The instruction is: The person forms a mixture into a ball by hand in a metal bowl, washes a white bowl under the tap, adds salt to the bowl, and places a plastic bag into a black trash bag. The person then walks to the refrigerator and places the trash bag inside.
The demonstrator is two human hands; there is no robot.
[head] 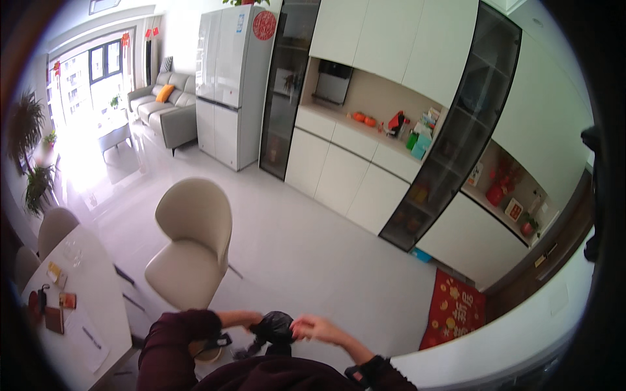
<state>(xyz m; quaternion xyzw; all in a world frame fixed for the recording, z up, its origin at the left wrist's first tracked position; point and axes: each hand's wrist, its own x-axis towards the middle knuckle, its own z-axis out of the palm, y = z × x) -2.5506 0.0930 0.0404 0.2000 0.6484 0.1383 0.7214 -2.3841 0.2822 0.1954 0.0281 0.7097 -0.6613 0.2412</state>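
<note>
A black plastic bag (275, 326), crumpled and glossy, is held up in front of my body between both hands. My left hand (250, 320) grips it at its left side, and the bag hides some of the fingers. On the opposite side, the fingers of my right hand (310, 328) pinch the bag's edge. Below the bag, dark shapes near my feet are too blurred to name.
A beige chair (190, 249) stands ahead on the left. The white dining table (105, 303) at far left bears a pen (92, 338), paper and small boxes. White cabinets (342, 181) line the far wall beside a refrigerator (222, 83). A red doormat (452, 310) lies at right.
</note>
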